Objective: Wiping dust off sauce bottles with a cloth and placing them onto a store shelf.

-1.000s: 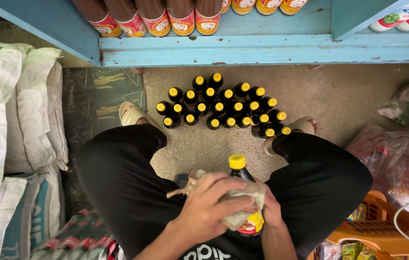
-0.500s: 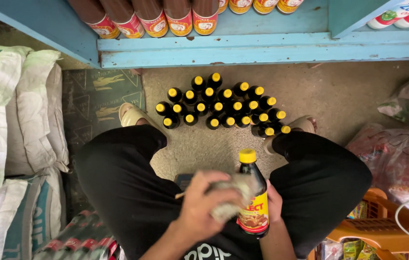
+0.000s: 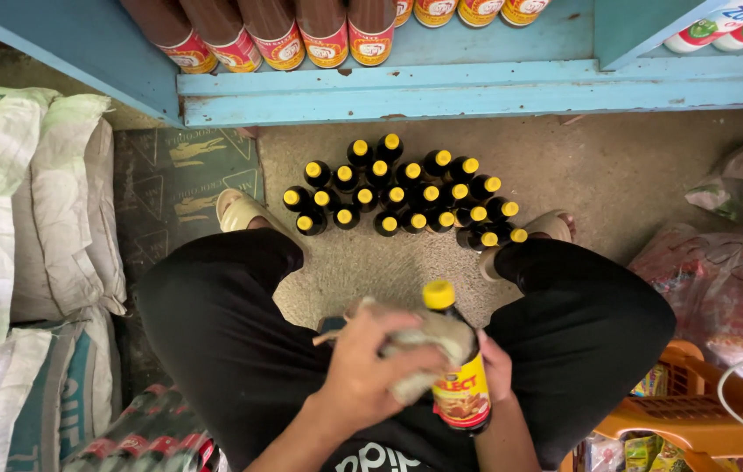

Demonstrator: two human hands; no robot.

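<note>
I squat over a concrete floor. My right hand (image 3: pixel 495 367) grips a dark bottle (image 3: pixel 457 385) with a yellow cap and a red and yellow label, held upright between my knees. My left hand (image 3: pixel 367 371) presses a beige cloth (image 3: pixel 428 345) against the bottle's neck and shoulder. Ahead of my feet, several identical dark bottles with yellow caps (image 3: pixel 406 197) stand bunched together on the floor.
A blue shelf (image 3: pixel 476 92) spans the top, with brown bottles (image 3: pixel 275 35) lying on it. White sacks (image 3: pixel 30 210) pile up at the left, packed bottles (image 3: pixel 148 433) lie at the lower left. Plastic bags (image 3: pixel 721 280) and an orange crate (image 3: pixel 695 411) sit at the right.
The bottle has turned so its label shows, and my left hand has shifted the cloth along its upper part. The bottles on the floor have not moved.
</note>
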